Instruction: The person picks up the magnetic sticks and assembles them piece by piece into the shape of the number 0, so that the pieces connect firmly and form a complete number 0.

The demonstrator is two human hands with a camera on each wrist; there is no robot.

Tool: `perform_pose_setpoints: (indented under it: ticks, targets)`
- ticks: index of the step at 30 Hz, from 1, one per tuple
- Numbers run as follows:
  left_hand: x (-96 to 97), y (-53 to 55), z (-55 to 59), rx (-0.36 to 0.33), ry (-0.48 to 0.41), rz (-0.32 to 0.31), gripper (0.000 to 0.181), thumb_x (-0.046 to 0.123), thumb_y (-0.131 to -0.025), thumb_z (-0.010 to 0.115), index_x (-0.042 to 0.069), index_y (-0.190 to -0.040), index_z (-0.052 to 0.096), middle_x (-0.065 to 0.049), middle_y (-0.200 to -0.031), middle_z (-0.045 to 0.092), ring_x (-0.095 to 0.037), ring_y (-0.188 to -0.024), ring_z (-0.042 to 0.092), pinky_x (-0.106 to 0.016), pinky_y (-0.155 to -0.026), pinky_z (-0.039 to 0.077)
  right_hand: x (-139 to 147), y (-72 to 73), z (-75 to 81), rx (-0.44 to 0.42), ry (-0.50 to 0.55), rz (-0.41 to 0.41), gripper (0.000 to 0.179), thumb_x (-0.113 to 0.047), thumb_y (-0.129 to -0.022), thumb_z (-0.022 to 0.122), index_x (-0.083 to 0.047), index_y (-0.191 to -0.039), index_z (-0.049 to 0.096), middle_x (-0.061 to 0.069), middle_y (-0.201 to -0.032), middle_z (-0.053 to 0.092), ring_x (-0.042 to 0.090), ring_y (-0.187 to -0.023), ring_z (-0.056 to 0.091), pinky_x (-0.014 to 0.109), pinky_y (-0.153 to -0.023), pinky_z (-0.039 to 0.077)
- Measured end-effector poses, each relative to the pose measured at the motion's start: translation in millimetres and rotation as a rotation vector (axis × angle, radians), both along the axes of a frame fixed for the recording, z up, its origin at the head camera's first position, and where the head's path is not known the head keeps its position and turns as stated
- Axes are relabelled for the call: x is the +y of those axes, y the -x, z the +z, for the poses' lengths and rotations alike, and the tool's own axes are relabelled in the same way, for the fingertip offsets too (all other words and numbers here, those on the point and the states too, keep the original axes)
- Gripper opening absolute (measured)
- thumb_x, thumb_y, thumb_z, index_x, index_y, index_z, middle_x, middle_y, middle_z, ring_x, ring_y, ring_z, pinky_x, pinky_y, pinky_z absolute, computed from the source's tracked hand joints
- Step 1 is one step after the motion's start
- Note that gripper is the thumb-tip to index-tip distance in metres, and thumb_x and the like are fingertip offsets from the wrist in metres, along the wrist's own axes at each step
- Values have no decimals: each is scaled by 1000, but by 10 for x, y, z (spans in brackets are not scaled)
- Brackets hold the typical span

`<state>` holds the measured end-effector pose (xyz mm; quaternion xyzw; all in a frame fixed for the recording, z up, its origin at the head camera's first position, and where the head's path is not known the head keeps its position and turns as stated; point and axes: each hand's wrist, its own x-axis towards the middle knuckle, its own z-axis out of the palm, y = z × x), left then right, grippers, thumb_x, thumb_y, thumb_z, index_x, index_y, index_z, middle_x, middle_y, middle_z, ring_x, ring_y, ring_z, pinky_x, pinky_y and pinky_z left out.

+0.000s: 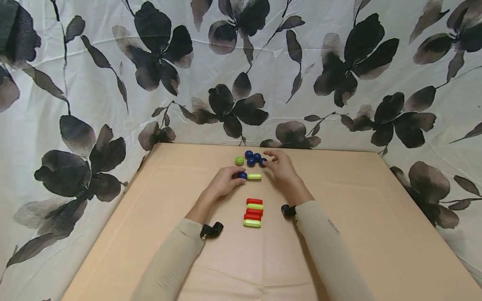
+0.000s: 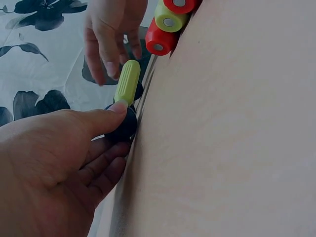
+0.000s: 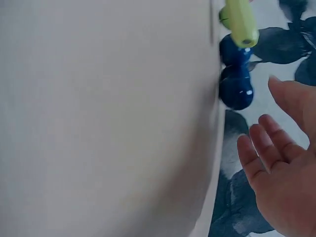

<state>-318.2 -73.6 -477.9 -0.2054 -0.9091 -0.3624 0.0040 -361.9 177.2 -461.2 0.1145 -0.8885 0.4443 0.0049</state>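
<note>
My left hand point(image 1: 221, 182) holds a dark blue ball point(image 1: 242, 175) between thumb and fingers. A short ribbed light-green rod point(image 1: 254, 177) lies end-on against that ball, pointing right; in the left wrist view the thumb tip overlaps the near end of the rod point(image 2: 128, 79). Farther back sits a cluster of several blue balls point(image 1: 251, 161), a green ball point(image 1: 239, 160) to its left. My right hand point(image 1: 283, 170) reaches to the cluster's right side, fingertips at the rightmost ball point(image 1: 262, 162). Its fingers are spread and loosely bent in the right wrist view.
Nearer the body, several red and light-green rods point(image 1: 253, 212) lie side by side in a column, with metallic discs on their ends. The tan tabletop point(image 1: 339, 234) ends behind the balls at a floral cloth point(image 1: 293, 75).
</note>
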Motion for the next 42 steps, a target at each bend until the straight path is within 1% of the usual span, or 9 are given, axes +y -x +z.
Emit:
perform_pose_setpoints:
  ticks: [2,5,9,13,16,21,29,37,42]
  targets:
    - [4,1,-9,0,-2,4,43,26,-99,74,10,-138,68,-10,-127,71,-23,-103,61,-41,-97,52,21,27,-13,2,-49,27,45,-16,-102,67,-11,-146,59,17,-145,53,36,-124,52,53,-107,46]
    - [12,-2,-13,-2,-5,7,42,26,-99,74,10,-137,68,-9,-125,71,-22,-102,61,-40,-96,52,46,72,-37,10,-107,75,45,-14,-102,68,-8,-146,59,19,-145,55,38,-127,55,55,-111,45]
    - [15,-8,-6,-15,-15,10,41,26,-99,74,10,-136,68,-8,-123,71,-22,-101,60,-39,-95,52,56,115,-51,21,-111,92,36,-13,-100,71,-6,-135,64,16,-133,64,35,-119,61,50,-107,49]
    - [17,-6,-1,-23,-18,15,41,26,-99,74,11,-136,68,-8,-122,71,-22,-101,60,-39,-94,52,54,143,-48,26,-124,87,27,-12,-98,73,-7,-122,64,13,-119,67,31,-104,60,43,-96,52]
    - [19,2,-1,-19,-19,17,41,27,-99,74,12,-136,69,-8,-122,71,-22,-101,60,-38,-94,52,51,151,-36,31,-171,102,28,-11,-98,73,-8,-125,65,13,-118,66,30,-101,58,43,-92,51]
    - [17,10,-1,-13,-11,6,42,28,-99,74,11,-136,68,-8,-121,71,-22,-99,59,-37,-92,51,61,134,-11,6,-224,139,34,-12,-99,71,-4,-132,66,16,-125,63,33,-109,58,48,-103,50]
    - [-3,4,-10,-20,-6,2,41,26,-100,73,11,-138,67,-9,-121,71,-22,-100,60,-38,-93,52,158,36,32,-61,-219,173,34,-13,-98,73,-5,-130,65,13,-123,66,30,-110,59,46,-104,50]
    - [-6,-1,-4,-18,-5,6,42,24,-100,73,11,-139,67,-10,-121,71,-23,-100,60,-40,-94,52,213,-73,74,-171,-123,211,29,-9,-96,74,-11,-125,70,8,-119,67,30,-110,57,48,-105,44]
    - [8,-4,-8,-16,-2,9,41,24,-99,73,12,-138,67,-10,-121,71,-22,-99,59,-38,-93,52,251,-154,40,-167,-131,246,29,-13,-96,75,-13,-124,72,6,-119,69,28,-109,58,47,-104,45]
